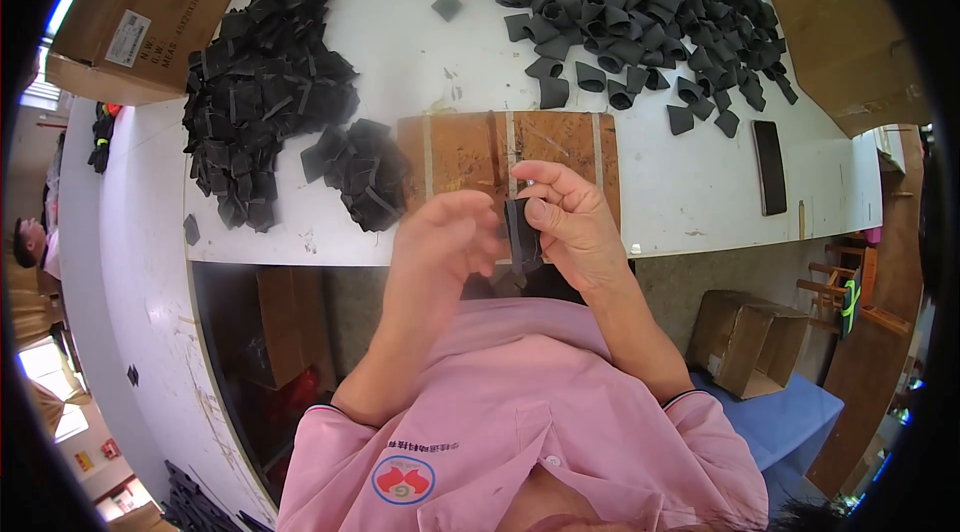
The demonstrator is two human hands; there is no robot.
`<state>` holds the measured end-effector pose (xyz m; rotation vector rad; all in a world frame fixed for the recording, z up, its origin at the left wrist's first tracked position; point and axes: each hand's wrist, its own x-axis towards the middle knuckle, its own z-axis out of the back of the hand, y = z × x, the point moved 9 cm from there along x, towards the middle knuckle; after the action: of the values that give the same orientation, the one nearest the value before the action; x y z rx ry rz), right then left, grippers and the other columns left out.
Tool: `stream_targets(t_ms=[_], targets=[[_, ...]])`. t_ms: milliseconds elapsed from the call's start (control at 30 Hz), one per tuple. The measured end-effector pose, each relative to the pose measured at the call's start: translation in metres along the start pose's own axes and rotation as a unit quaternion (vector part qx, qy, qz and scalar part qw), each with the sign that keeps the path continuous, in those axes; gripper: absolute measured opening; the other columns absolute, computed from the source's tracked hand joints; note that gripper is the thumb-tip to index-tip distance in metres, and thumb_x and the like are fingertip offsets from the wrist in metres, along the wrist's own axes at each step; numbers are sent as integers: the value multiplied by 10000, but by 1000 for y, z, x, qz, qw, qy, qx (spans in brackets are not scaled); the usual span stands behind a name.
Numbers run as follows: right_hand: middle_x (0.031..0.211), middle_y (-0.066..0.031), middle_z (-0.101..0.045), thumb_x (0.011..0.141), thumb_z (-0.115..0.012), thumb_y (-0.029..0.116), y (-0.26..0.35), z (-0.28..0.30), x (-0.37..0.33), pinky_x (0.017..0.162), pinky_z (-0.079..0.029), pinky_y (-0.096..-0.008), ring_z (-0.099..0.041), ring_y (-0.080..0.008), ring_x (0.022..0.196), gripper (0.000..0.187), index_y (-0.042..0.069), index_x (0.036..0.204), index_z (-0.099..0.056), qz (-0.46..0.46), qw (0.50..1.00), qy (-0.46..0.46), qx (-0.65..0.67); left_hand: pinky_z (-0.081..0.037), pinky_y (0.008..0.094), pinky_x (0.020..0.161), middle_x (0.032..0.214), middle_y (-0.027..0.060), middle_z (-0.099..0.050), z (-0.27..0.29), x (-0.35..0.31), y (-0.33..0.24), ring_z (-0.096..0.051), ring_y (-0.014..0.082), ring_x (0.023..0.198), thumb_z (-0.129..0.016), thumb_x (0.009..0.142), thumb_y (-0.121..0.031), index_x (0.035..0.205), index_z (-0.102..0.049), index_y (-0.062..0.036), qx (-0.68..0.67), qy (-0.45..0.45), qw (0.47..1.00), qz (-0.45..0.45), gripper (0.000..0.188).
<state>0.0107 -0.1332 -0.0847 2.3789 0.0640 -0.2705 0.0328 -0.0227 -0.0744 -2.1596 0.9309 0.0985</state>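
Observation:
My right hand [575, 227] pinches a small flat black piece of foam or fabric [522, 237] between thumb and fingers, above the front edge of a brown board [460, 157]. A lighter strip runs along the piece. Close to its left side is my left hand [445, 242], fingers loosely curled and apart, slightly blurred; I see nothing held in it. Left of the board lies a small heap of flat black pieces [365, 177], with a larger pile of the same kind [265, 87] beyond it. Tube-like dark grey pieces [640, 7] are heaped at the far right.
A cardboard box [140, 22] stands at the far left of the white table [400, 42], another carton [850, 42] at the far right. A dark phone [769, 167] lies right of the board. Below the table edge are an open carton [750, 342] and a blue stool-like surface [780, 422].

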Motion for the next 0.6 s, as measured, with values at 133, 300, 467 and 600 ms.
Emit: stream_targets(t_ms=[133,300,467,600], targets=[[787,-13,-609,781,-601,34,4,-2,-3,604,-491,-206,-577,-78,697,319,12,1087,-513,-17,999,5,-35,-428,220,452,706,79,-587,3,3,1,-565,128,586,-569,796,-92,895,-557,15,81,-16,997,5,146],[775,-5,-606,764,-624,41,1,-2,-3,577,-469,-181,-565,-63,678,329,16,1076,-523,-33,998,6,-61,-389,190,432,679,60,-590,3,1,5,-550,98,567,-589,773,-81,843,-582,1,116,-11,992,45,108],[773,-3,-609,758,-626,36,-1,0,0,549,-437,-165,-547,-46,670,314,19,1058,-536,-14,992,3,-124,-357,182,431,691,46,-590,5,-2,3,-541,85,568,-604,745,-68,826,-592,-9,154,-17,987,51,102],[772,-5,-611,760,-620,28,-1,-1,2,561,-426,-165,-541,-42,674,304,22,1052,-539,-19,991,1,-131,-366,180,403,665,60,-586,8,-3,3,-538,84,538,-602,752,-43,815,-586,9,115,-28,991,58,83]])
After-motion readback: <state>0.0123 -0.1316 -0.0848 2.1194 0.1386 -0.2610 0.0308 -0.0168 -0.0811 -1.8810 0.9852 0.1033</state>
